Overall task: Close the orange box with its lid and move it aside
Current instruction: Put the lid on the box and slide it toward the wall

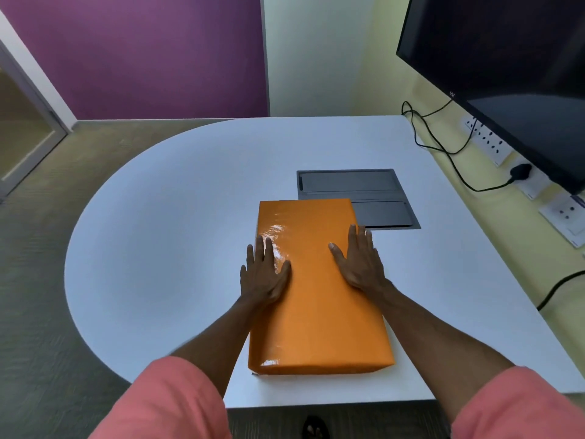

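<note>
Head-worn view, downward over table [177, 217]

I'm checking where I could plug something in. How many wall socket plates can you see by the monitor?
3. One white plate lies farthest back, one holds the black plug, and one is nearest. The monitor may hide more.

Two bare forearms and hands, with short salmon-pink sleeves [164, 403] ending above the elbows

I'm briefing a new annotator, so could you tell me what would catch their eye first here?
The glossy orange box lies mid-table near the front edge, with the left hand and right hand flat on its lid. Behind it a grey panel sits in the white table; a dark monitor stands far right.
</note>
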Tool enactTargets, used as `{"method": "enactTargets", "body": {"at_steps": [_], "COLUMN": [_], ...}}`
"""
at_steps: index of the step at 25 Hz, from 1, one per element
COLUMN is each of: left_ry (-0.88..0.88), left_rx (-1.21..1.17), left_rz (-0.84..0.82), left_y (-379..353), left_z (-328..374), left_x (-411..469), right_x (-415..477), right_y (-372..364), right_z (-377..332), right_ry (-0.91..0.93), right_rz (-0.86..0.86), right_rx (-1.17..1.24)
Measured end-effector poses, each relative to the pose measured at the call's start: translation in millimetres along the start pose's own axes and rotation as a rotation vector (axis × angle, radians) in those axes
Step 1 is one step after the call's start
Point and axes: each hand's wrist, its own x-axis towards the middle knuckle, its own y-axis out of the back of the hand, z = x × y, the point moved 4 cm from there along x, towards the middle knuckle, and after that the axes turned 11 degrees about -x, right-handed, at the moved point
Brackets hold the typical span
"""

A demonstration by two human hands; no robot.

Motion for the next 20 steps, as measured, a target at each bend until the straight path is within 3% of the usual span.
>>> {"method": "enactTargets", "body": {"at_steps": [9, 20], "left_ry": [0.019, -0.046], "left_rx": [-0.100, -0.226], "left_rz": [0.053, 0.050], "left_y": [-11, -8], "left_z": [-12, -11], "left_x": [-42, -40], "right_x": [-55, -56], "right_y": [-30, -28], "right_z": [21, 21], "right_ry": [-0.162, -0.146], "right_rz": [-0.046, -0.027], "right_rx": [0.073, 0.123]}}
